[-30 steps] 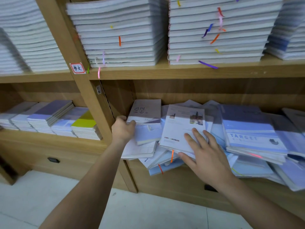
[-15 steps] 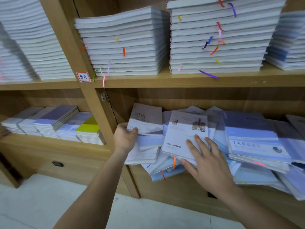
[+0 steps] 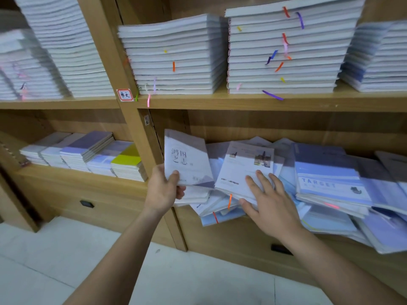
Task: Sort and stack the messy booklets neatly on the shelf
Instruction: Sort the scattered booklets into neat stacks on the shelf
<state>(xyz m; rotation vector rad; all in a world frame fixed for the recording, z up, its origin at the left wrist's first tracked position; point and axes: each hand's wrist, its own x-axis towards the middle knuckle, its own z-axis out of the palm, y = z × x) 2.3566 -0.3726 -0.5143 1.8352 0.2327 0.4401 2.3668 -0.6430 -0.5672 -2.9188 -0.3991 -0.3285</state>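
A messy heap of booklets (image 3: 220, 210) sprawls along the lower right shelf (image 3: 242, 234), some hanging over its front edge. My left hand (image 3: 163, 190) grips the lower left corner of a white booklet with black characters (image 3: 187, 159), tilted up off the heap with my thumb on its cover. My right hand (image 3: 268, 199) lies with spread fingers on a white booklet with small photos (image 3: 244, 166), thumb at its lower edge. A blue booklet marked TARGET (image 3: 330, 183) tops the heap further right.
Tall neat stacks (image 3: 176, 56) with coloured ribbon markers fill the upper shelf. Low tidy stacks, one with a yellow cover (image 3: 125, 159), sit on the lower left shelf. A wooden upright (image 3: 136, 133) divides the two bays. White tiled floor (image 3: 66, 260) lies below.
My left hand has lifted the white booklet with characters, tilting it up off the heap. My right hand has stayed on the photo booklet. The camera view has dropped slightly.
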